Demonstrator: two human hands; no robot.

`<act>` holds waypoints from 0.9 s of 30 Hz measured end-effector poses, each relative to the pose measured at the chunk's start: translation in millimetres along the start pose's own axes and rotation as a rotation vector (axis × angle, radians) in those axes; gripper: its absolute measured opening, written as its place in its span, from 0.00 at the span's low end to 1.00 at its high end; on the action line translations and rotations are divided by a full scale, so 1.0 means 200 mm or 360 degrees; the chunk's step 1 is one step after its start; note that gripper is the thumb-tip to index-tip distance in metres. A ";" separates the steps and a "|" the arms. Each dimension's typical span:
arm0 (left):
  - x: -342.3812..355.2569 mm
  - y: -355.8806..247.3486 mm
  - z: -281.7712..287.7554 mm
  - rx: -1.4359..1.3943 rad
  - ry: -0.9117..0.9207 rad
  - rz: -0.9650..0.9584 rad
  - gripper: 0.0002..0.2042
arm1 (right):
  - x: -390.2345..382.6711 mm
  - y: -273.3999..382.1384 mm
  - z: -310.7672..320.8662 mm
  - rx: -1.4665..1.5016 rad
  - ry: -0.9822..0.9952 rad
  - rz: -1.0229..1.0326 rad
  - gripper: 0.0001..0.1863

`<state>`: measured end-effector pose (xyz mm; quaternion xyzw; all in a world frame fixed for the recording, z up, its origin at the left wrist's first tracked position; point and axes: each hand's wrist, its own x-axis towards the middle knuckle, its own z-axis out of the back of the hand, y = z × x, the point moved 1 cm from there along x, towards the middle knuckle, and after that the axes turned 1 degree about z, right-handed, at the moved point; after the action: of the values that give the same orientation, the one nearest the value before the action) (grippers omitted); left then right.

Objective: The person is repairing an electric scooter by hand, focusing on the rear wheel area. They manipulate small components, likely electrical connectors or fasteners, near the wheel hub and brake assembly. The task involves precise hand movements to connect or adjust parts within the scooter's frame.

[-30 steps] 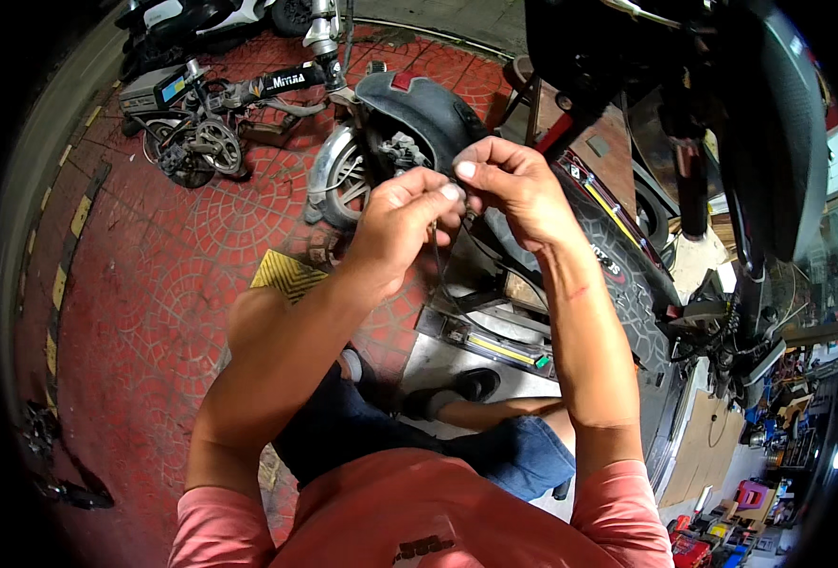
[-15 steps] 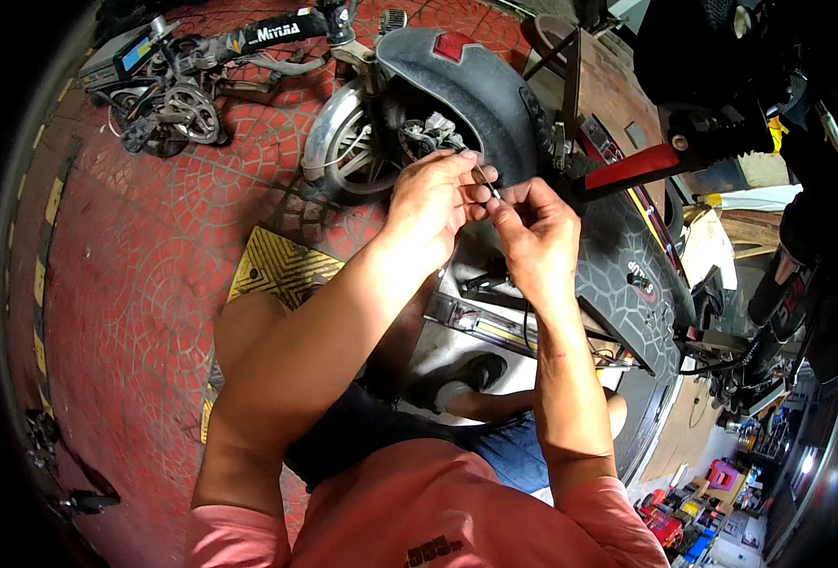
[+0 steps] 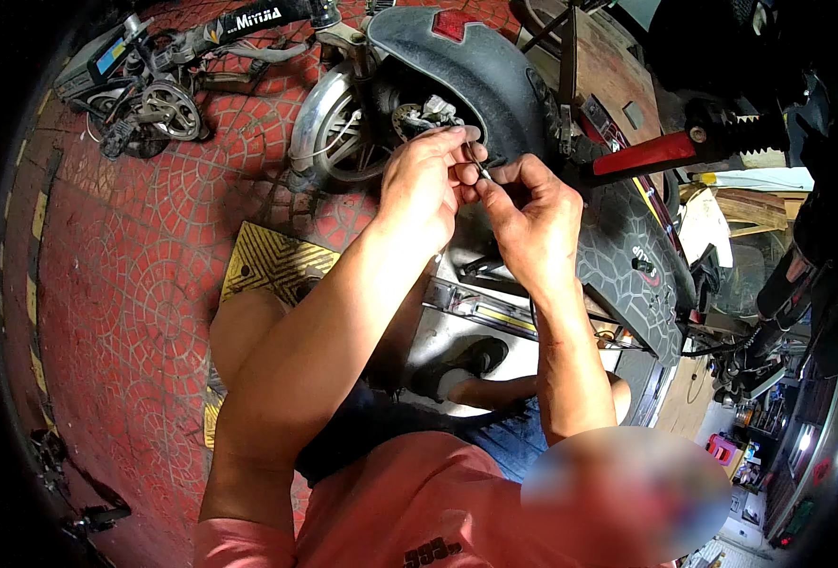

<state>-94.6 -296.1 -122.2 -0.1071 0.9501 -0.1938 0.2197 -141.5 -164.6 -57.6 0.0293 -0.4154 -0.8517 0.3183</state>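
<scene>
My left hand [image 3: 425,180] and my right hand [image 3: 538,214] are close together, fingertips almost meeting, in front of the scooter's rear wheel. Between them is a thin dark piece with a pale, shiny end [image 3: 482,172], too small to name. Left thumb and fingers pinch its upper part, while the right thumb and forefinger close on its lower end. Just beyond the hands, a dark grey rear fender [image 3: 494,80] with a red reflector covers the wheel. A metal brake part [image 3: 435,112] shows beneath that fender.
Below my hands lies the opened scooter frame [image 3: 490,312], and its black patterned deck [image 3: 632,275] is to the right. A red lever-like bar [image 3: 641,163] juts in from the right. A yellow ramp [image 3: 272,260] sits on red paving. A folding bike [image 3: 168,104] lies far left.
The whole view has shifted slightly, so the surroundings sit a little further left and higher. Both hands keep their pinch on the thin piece, with only small finger movement.
</scene>
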 end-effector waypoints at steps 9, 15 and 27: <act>-0.02 -0.02 0.03 0.0028 -0.0087 -0.0006 0.08 | -0.03 0.00 -0.05 0.0087 0.0060 -0.0007 0.04; -0.03 -0.02 0.04 0.0050 -0.0064 -0.0011 0.09 | -0.03 0.00 -0.04 0.0081 0.0102 0.0049 0.04; 0.00 0.00 0.01 -0.0065 -0.0018 -0.0029 0.10 | 0.05 -0.01 0.04 0.0096 0.0124 0.0016 0.06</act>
<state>-93.3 -296.2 -123.1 -0.1213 0.9516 -0.1756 0.2210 -151.8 -164.2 -52.2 0.0698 -0.4282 -0.8354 0.3375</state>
